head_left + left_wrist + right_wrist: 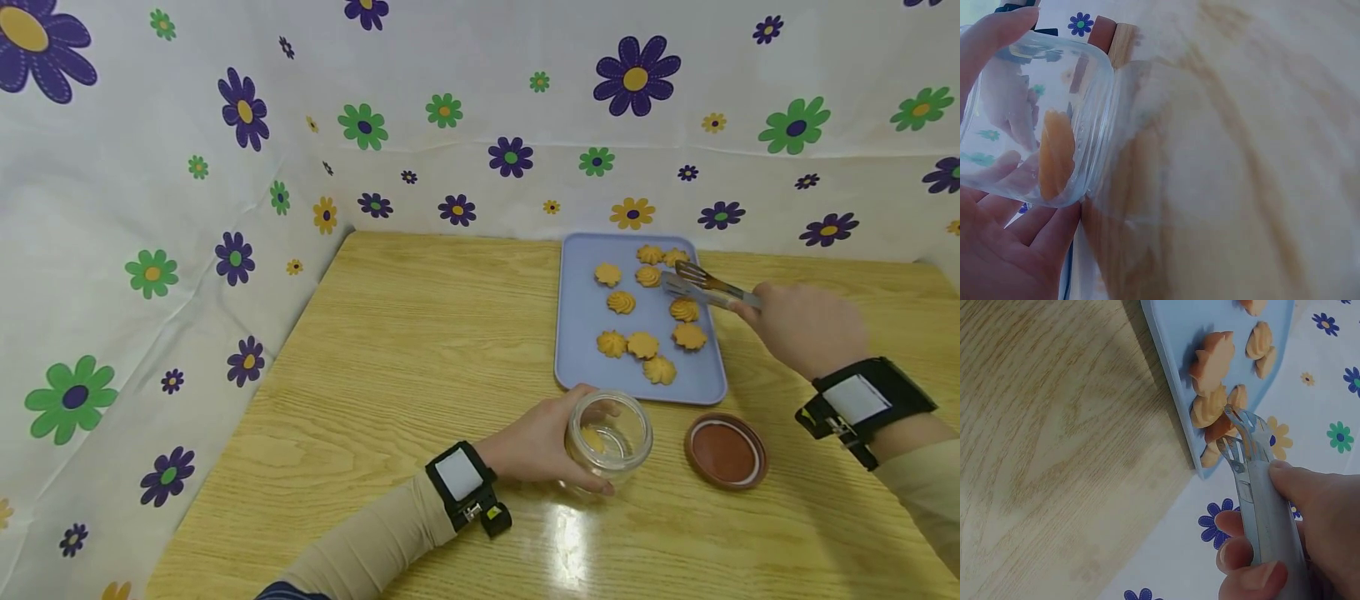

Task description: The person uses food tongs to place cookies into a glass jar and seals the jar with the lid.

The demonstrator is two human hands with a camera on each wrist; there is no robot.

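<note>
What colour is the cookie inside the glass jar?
The cookie is golden orange; it shows best in the left wrist view.

Soft light fills the head view, glare whitening the desk (420,333) near the jar (617,440); the left wrist view is hazy.

Head view high, facing forward-down; 2 wrist close-ups.

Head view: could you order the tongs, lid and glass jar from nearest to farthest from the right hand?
1. Tongs: held in the right hand.
2. Lid: on the table, close to the tray.
3. Glass jar: farther left, in the left hand.
</note>
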